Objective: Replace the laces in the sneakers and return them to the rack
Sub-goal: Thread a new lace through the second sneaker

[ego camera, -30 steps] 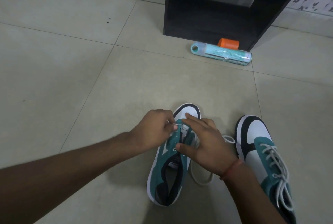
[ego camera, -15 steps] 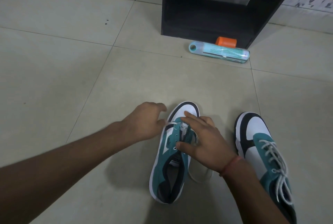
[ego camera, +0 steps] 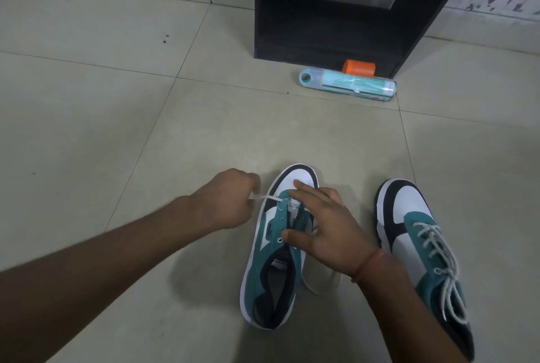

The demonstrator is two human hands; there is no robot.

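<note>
Where the right hand (ego camera: 327, 228) lies across the teal sneaker (ego camera: 274, 260), its fingers spread and pressing, the eyelets beneath are mostly hidden. The left hand (ego camera: 230, 199), just beside the toe, pinches the white lace (ego camera: 270, 198), drawn taut. A laced sneaker (ego camera: 420, 251) right of the right hand is partly covered by the forearm. The black rack (ego camera: 336, 6) beyond is cut off above.

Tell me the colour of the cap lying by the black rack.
Orange: the small cylindrical cap shows clearly in the head view, behind the pale teal tube.
</note>
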